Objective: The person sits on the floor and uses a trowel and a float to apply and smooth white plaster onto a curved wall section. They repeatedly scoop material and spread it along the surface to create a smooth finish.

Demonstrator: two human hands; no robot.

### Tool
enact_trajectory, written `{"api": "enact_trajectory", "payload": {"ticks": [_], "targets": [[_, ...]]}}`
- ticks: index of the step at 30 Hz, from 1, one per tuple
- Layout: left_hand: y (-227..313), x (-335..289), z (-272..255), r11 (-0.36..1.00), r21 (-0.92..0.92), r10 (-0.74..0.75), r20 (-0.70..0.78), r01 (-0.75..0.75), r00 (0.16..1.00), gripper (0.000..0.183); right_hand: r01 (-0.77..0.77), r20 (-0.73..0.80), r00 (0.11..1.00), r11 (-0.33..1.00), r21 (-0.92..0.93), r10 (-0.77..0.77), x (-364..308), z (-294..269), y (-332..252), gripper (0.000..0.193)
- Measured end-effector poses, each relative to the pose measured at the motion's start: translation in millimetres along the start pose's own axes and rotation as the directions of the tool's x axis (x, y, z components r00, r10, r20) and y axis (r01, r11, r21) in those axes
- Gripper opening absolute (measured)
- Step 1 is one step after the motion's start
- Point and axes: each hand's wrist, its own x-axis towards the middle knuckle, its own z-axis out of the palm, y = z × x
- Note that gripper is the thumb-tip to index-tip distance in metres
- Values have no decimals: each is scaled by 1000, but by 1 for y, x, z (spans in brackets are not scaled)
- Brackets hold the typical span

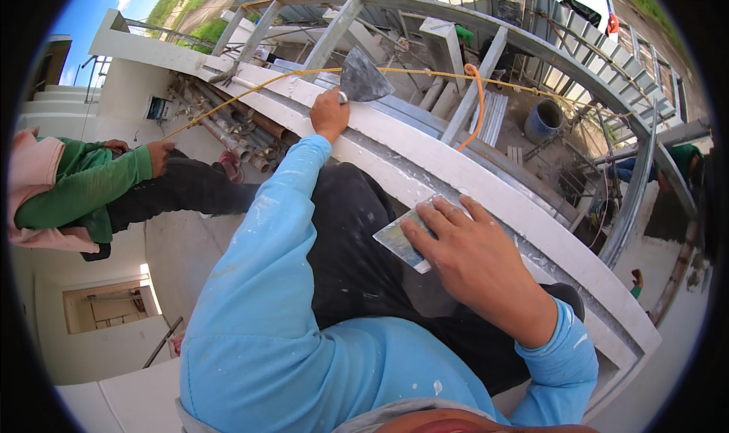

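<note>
My left hand [330,116] is closed around the handle of a wide putty knife [365,78]. Its grey, fan-shaped blade points away to the right, above the white parapet ledge [383,167]. Closer to me, my right hand [486,273] grips a thin rectangular metal plate [402,236] smeared with pale material. The fingers lie over its face; the thumb is hidden. This plate is between my dark-trousered leg [349,220] and the ledge. A long recessed groove runs along the ledge, with white smears near my right hand.
At the left, a co-worker's green-sleeved hand [159,157] holds a yellow rope [250,90] stretched across the ledge. Beyond the ledge are steel beams [334,32], an orange hose [479,107] and a blue drum [544,120] far below. Rusty pipes [235,133] lie piled behind my left arm.
</note>
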Motion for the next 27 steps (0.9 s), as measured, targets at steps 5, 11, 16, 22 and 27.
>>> {"api": "enact_trajectory", "payload": {"ticks": [5,11,16,22,27], "targets": [[-3,0,4,1000,25,9,-12,-9,1000,28,14,9,1000,1000,8,-14,-1,3,0,42],[-6,3,13,998,59,-14,38,11,999,29,-66,137,989,997,44,60,-3,13,4,40],[-9,4,16,998,70,-3,45,0,999,36,-49,71,997,995,88,43,-3,16,4,36],[-11,3,19,998,61,-10,20,9,1000,38,-2,-134,991,1000,27,6,-4,24,5,25],[-9,3,16,997,69,-23,49,19,999,38,6,-218,976,1000,-14,-9,-6,32,5,24]]}}
